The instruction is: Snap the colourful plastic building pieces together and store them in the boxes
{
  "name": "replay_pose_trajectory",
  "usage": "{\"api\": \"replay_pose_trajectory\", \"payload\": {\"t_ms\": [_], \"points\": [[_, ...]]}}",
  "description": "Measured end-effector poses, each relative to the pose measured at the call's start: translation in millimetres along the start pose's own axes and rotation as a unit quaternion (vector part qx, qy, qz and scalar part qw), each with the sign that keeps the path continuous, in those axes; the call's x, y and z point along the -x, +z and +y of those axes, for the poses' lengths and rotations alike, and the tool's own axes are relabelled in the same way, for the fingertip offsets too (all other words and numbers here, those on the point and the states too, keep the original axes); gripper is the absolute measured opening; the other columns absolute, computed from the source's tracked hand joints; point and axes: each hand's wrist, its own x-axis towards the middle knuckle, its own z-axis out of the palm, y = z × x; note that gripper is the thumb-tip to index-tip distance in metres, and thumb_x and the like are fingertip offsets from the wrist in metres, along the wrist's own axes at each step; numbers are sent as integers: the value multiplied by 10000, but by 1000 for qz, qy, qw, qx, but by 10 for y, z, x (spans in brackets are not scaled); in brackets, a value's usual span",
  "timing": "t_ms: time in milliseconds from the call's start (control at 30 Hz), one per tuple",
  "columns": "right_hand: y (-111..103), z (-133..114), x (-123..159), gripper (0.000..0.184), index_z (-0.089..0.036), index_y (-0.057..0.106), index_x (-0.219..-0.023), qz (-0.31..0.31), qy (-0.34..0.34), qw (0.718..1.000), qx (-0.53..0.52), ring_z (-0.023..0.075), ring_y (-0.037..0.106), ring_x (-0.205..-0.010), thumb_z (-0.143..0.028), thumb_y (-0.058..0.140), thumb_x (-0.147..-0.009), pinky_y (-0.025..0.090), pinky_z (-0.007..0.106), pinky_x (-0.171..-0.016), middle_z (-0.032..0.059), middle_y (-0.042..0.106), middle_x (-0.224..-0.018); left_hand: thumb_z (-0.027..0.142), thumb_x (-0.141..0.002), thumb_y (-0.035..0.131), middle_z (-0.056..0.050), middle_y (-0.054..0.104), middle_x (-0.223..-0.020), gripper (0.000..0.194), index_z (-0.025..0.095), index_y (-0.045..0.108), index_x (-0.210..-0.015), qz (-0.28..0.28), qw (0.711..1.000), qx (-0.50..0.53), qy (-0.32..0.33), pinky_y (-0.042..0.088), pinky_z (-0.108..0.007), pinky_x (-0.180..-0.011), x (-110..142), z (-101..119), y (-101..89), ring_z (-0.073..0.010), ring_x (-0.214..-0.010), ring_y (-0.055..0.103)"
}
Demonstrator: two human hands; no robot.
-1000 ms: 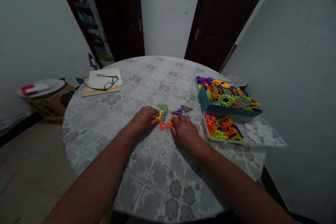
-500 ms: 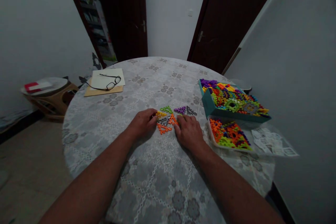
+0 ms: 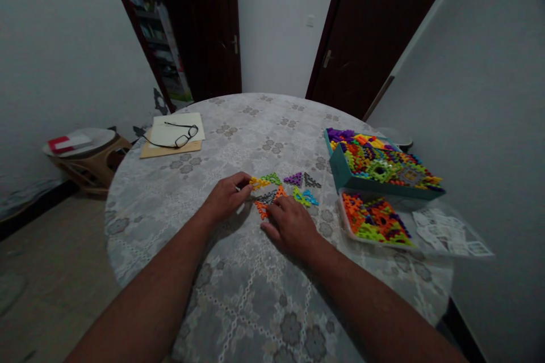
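Note:
Several triangular plastic building pieces lie in a loose group on the table. My left hand is closed, thumb and fingertips pinched at the left end of a yellow triangle piece. A green triangle piece lies against the yellow one's right side. My right hand is palm down with thumb and fingers apart, its fingertips over an orange triangle piece that they partly hide. Just beyond them are a grey triangle piece and a second orange triangle.
Purple, dark grey, lime and blue pieces lie to the right. A teal box and a clear plastic tray hold many more pieces. Glasses rest on papers at the left.
My right hand has moved left and nearer, off the lime and blue pieces, onto the near orange triangle. The yellow piece has shifted slightly up and left with my left hand.

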Motion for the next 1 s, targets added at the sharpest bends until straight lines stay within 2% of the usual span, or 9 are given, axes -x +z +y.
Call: {"api": "replay_pose_trajectory", "payload": {"t_ms": [200, 333, 467, 533, 700, 867, 1000], "points": [[25, -65, -56, 229, -187, 732, -1171, -29, 13, 999, 43, 279, 652, -1111, -363, 592, -1127, 518, 373, -985, 134, 714, -1209, 458, -923, 652, -58, 819, -977, 269, 247, 779, -1031, -40, 998, 40, 6, 614, -382, -835, -4, 60, -30, -233, -838, 713], [4, 10, -47, 266, -181, 744, -1204, -66, 5, 995, 71, 263, 687, -1016, -250, 494, -1147, 528, 368, -920, 139, 739, -1152, 478, -920, 669, -62, 793, -939, 277, 253, 802, -1012, -76, 995, 62, 18, 613, -393, -833, 18, 114, -55, -239, -846, 714], [-44, 104, -26, 254, -189, 749, -1192, -86, 24, 994, 70, 256, 695, -979, -219, 506, -1124, 526, 356, -863, 135, 745, -1125, 533, -915, 702, -98, 809, -968, 352, 227, 820, -1043, -121, 989, 89, 13, 612, -405, -836, 34, 89, -63, -262, -893, 727], [-91, 127, -10, 229, -187, 748, -1179, -88, 23, 994, 59, 254, 693, -998, -239, 537, -1108, 526, 353, -872, 132, 741, -1134, 545, -894, 733, -105, 822, -982, 362, 223, 829, -1029, -150, 984, 100, 7, 614, -415, -854, 38, 55, -70, -274, -909, 735], [-171, 114, 23, 316, -199, 736, -1174, -84, 9, 996, 38, 279, 684, -1067, -488, 641, -1090, 531, 376, -916, 126, 740, -1191, 522, -897, 735, -70, 847, -1027, 299, 283, 858, -1028, -191, 977, 92, -10, 617, -408, -888, 55, -1, -136, -269, -935, 756], [-158, 120, -2, 292, -182, 733, -1187, -100, 36, 993, 59, 273, 700, -1077, -401, 543, -1153, 526, 357, -915, 144, 757, -1186, 446, -915, 719, -49, 841, -987, 214, 301, 863, -980, -215, 974, 63, 22, 596, -373, -873, 63, 22, -179, -242, -917, 765], [-147, 173, -10, 309, -164, 739, -1179, -95, 63, 991, 67, 264, 709, -1049, -311, 467, -1172, 516, 348, -889, 147, 761, -1166, 432, -940, 695, -52, 828, -1010, 215, 302, 858, -993, -218, 974, 37, 52, 577, -374, -875, 64, 73, -112, -239, -939, 752]]}}
